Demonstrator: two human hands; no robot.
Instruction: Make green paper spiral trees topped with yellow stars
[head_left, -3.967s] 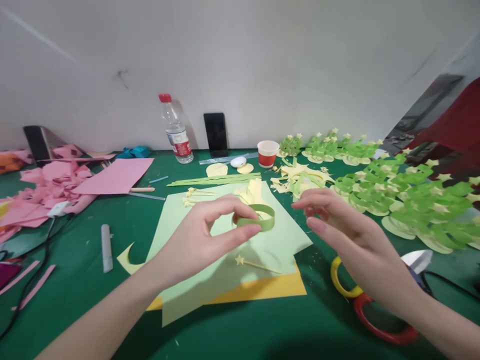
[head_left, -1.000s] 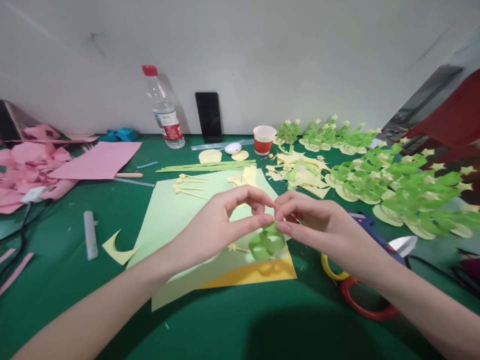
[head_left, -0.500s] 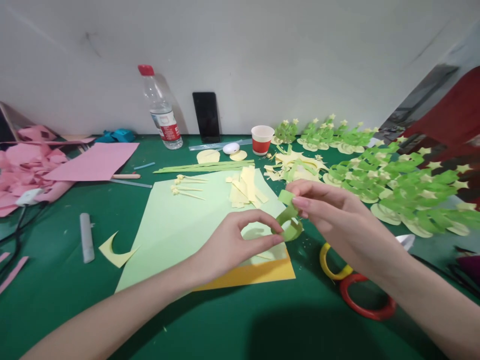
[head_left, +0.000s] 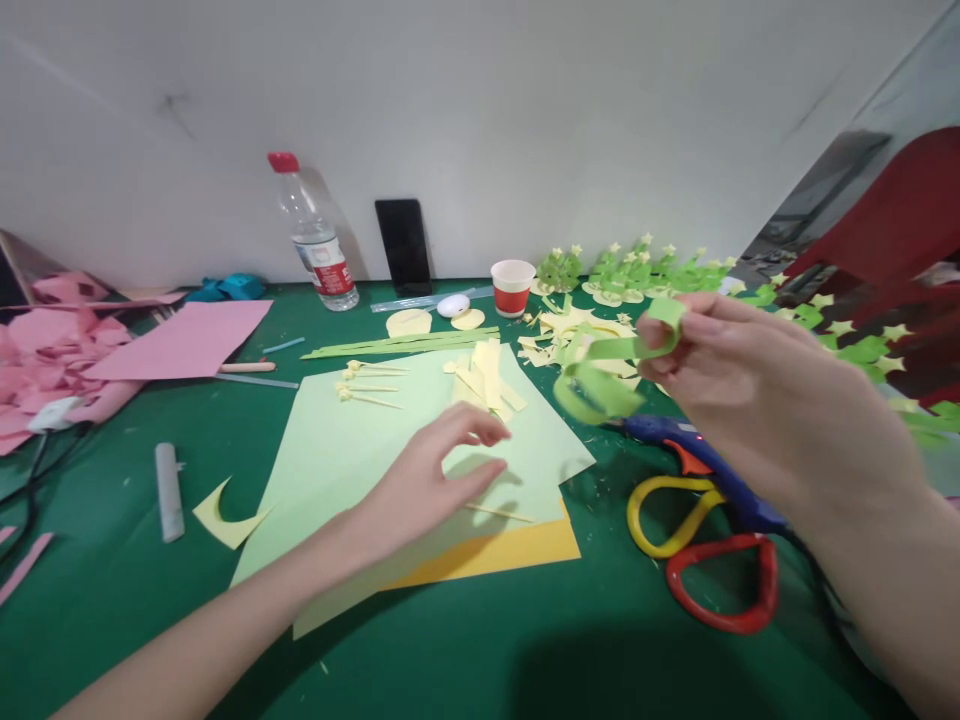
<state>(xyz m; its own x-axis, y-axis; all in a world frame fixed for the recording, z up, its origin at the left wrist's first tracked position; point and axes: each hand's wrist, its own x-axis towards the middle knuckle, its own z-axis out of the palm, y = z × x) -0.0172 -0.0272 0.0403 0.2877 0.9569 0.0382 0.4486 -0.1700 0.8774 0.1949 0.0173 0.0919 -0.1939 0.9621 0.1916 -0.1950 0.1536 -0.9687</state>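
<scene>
Green paper strip [head_left: 606,394]: curled, hung from the right hand [head_left: 780,400], left of its pinching fingers. Left hand [head_left: 420,470]: fingers parted, held nothing, above the pale sheet [head_left: 337,450]. Step, seemingly: working the strip's curls; next move probably called for light pinching.

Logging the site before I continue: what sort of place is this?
Probably a papercraft work area: star-topped green paper plants, scissors and what looks like a blue glue gun share the green table.

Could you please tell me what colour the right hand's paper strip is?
The paper strip is light green; see the head view.
</scene>
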